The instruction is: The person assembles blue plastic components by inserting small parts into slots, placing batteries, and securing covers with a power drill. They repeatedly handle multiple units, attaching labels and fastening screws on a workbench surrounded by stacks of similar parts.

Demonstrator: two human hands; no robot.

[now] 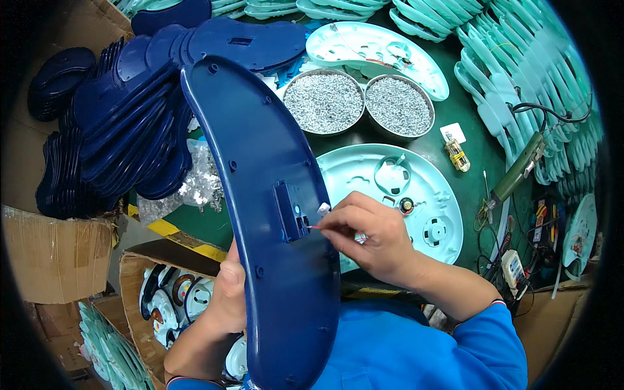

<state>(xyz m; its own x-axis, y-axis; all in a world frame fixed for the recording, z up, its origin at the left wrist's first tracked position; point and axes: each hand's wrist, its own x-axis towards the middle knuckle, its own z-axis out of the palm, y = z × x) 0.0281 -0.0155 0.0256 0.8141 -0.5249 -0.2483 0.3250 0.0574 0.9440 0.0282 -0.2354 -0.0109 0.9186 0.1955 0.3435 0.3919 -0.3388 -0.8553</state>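
Across the middle spreads the green table (482,179), and at its far left sits a big heap of dark-blue panels (133,110). Now the held panel (250,156): curved, dark blue, in front of the person's body, nearer than the table. Its long axis runs steeply through the view, the upper end pointing away and a little left, the lower end coming back toward the person's blue shirt (396,344) and reaching the bottom edge, where its tip is hard to make out. The ribbed inner face looks up at us. Behind it, a pale mint shell (426,188) is partly covered.

Lower left, the cardboard box (135,292) carries white, blue and brownish parts (172,302), some tucked out of sight. Beyond the shell, two round tins (320,132) stand side by side, full of tiny silvery pieces (325,97); more silver shows in a clear plastic bag (155,207).

And the hands! The left hand (229,292) grips the panel's left edge, fingers hidden underneath. The right hand (377,235) closes thumb and forefinger on a thin reddish wire (313,227), right beside the panel's rectangular fitting (289,211); just above, a small white piece (324,208).
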